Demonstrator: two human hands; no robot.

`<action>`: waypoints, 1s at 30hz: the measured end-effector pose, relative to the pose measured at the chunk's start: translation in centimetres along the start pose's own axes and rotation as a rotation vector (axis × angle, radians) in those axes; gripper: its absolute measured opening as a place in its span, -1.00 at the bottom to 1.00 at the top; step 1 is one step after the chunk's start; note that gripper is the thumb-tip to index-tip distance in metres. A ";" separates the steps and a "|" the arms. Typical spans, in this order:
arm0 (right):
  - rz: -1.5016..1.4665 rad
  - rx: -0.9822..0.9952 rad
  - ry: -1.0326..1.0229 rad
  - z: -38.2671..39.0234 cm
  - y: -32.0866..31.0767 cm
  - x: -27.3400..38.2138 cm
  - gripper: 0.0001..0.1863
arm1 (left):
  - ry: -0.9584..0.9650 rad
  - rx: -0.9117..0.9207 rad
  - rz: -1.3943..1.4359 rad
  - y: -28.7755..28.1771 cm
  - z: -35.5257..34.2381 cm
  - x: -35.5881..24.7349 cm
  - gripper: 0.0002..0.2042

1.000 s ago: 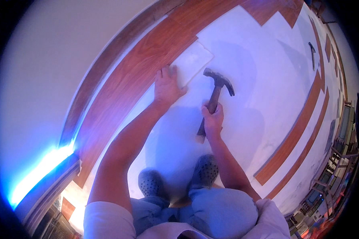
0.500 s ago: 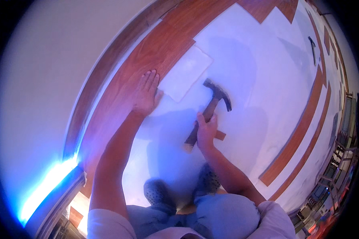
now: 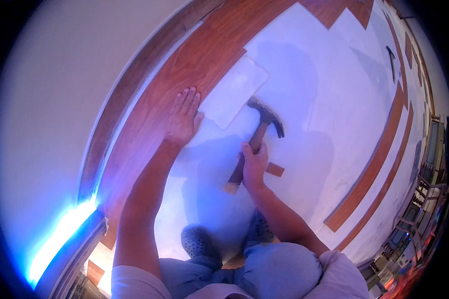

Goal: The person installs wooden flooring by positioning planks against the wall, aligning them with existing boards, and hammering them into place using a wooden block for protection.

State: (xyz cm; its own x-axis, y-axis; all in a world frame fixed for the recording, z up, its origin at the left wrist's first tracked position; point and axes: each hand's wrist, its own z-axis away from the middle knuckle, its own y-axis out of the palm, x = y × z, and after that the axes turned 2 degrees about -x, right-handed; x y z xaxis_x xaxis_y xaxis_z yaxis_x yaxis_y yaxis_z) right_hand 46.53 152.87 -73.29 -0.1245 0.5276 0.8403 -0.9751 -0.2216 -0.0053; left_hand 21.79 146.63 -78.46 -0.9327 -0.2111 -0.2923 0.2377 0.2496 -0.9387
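Your left hand [image 3: 183, 119] lies flat on the upper-left brown plank [image 3: 162, 94], seemingly bracing it, your right grip [image 3: 254, 162] wraps the mid-frame hammer [image 3: 259, 137], and striking next would call for well-cleared fingers.

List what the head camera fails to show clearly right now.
Head view: dark claw hammer with a brown handle; mid-handle covered by the right hand.
Head view: reddish-brown wood-look floorboards; surface under the left hand hidden, far end cut off by the upper edge.
Head view: small reddish-brown rectangular piece; leftward extent hidden behind the right hand.
Head view: thin dark tool at far right; too small for detail.
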 end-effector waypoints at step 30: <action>-0.047 0.160 -0.047 -4.6 -2.6 -1.6 -0.87 | -0.839 -0.068 -0.015 -8.4 33.2 -1.1 -0.37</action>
State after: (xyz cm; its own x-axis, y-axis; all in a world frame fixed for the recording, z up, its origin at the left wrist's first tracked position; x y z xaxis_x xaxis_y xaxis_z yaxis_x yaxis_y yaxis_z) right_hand 48.43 156.37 -77.09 -0.0672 0.5021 0.8622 -0.9375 -0.3275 0.1177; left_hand 29.83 113.35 -76.31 -0.4186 -0.8407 -0.3436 0.1848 0.2916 -0.9385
